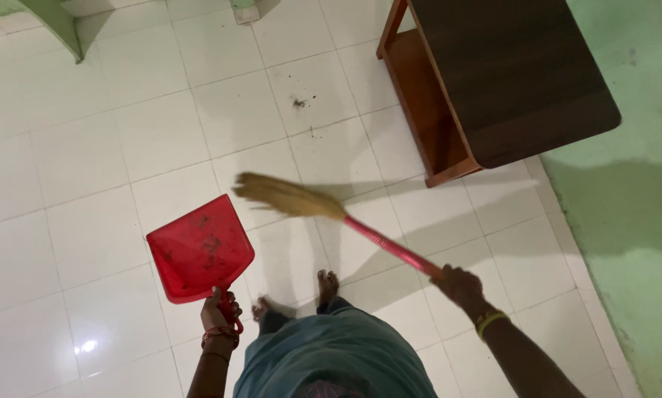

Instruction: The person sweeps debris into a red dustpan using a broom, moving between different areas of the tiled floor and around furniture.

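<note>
My left hand (pixel 216 309) grips the handle of a red dustpan (pixel 198 249), held above the white tiled floor with some dirt specks in its pan. My right hand (pixel 457 284) holds the red handle of a grass broom (pixel 290 197). The broom's straw head points left, above the floor in front of my bare feet (pixel 328 284). A small pile of dark dust (pixel 300 102) lies on the tiles farther ahead, apart from the broom.
A dark wooden table with an orange-brown frame (pixel 493 74) stands at the upper right. A green wall (pixel 625 221) runs along the right side. A green wall corner (pixel 58 26) is at the upper left.
</note>
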